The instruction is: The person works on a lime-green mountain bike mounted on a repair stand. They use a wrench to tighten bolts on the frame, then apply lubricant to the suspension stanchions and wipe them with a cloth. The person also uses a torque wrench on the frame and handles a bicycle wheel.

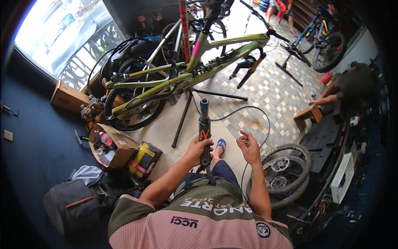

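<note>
My left hand (197, 150) is wrapped round a black bicycle shock absorber (204, 124) with an orange mark. I hold it upright in front of me; its bare upper end has a bluish ring, and an eyelet shows at the bottom. To the right, my right hand (248, 147) is raised, fingers loosely bent and apart, with nothing in it. Beyond the hands, a lime-green bicycle frame (224, 43) without wheels hangs on a repair stand (182, 120) with spread black legs.
Two bicycle wheels (304, 164) lie at right, by a dark hose (268, 124). At left stand an open cardboard box (124, 143), a taped black box (146, 159) and a grey backpack (68, 203). A co-worker (352, 89) sits by a wooden stool (306, 115). Another bicycle (327, 45) stands farther back.
</note>
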Demonstrator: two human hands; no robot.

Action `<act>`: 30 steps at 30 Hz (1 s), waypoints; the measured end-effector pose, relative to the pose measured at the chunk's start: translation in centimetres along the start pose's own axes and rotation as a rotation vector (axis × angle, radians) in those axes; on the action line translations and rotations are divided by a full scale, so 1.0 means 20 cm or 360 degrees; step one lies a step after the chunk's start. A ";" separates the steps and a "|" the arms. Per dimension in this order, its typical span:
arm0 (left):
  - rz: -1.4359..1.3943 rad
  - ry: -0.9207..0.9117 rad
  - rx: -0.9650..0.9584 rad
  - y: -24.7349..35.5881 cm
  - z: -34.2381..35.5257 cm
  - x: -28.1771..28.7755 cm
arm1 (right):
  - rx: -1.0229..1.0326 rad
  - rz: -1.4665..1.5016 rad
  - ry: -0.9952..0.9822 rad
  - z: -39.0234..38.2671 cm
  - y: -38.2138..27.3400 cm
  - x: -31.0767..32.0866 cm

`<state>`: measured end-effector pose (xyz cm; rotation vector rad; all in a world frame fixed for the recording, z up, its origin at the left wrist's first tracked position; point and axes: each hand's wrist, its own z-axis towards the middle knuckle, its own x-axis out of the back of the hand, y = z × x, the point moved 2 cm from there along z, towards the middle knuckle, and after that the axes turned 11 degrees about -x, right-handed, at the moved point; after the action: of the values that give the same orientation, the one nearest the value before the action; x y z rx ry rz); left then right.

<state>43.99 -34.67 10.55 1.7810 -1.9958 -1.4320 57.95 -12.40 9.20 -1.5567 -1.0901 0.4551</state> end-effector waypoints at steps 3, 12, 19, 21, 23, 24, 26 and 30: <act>0.0026 -0.0014 -0.0241 0.29 -0.05 0.03 | -0.0018 -0.0060 -0.0159 0.19 -0.01 -0.02; 0.0425 0.0213 -0.1160 1.68 -0.07 0.15 | -0.0122 -0.0273 -0.0136 0.78 0.08 0.24; 0.0620 0.0282 -0.1242 2.42 0.19 0.15 | 0.0009 -0.0340 -0.0266 1.07 -0.12 0.11; 0.0680 0.0290 -0.1200 2.58 0.35 0.21 | 0.0012 -0.0390 -0.0249 1.11 -0.14 0.06; 0.0765 0.0273 -0.1158 2.71 0.53 0.28 | -0.0012 -0.0462 -0.0216 1.14 -0.13 0.01; 0.0813 0.0251 -0.1137 2.75 0.64 0.31 | -0.0052 -0.0462 -0.0187 1.14 -0.13 -0.01; 0.0906 0.0240 -0.1086 2.82 0.87 0.41 | -0.0131 -0.0457 -0.0129 1.14 -0.12 -0.07; 0.1242 0.0270 -0.0930 2.85 1.37 0.65 | -0.0301 -0.0388 0.0074 1.10 -0.19 -0.23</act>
<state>-18.02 -37.66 28.04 0.7280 -1.6404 -1.3183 37.12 -4.07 4.97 -1.5633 -1.2973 0.1528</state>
